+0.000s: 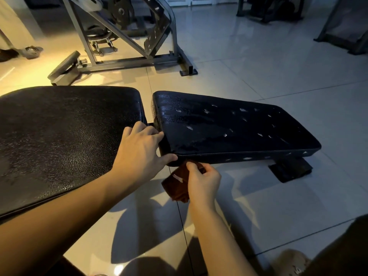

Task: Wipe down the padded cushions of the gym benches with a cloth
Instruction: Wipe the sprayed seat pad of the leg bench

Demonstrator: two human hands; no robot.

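Right hand point(203, 182) pinches the brown cloth point(177, 186) against the seat cushion point(229, 126) at its front edge, beside the near corner; left hand point(139, 148) grips that corner. Seat top glistens, likely wiped; edge under way. Back cushion point(59, 136) looks duller, probably pending.

Bare forearms point(69, 212) — dark clothing point(346, 248), fuzzy beige slipper point(288, 261).

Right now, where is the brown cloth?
In the head view, the brown cloth is mid-frame, pinched by the right hand, just below the near corner of the smaller cushion the left hand holds.
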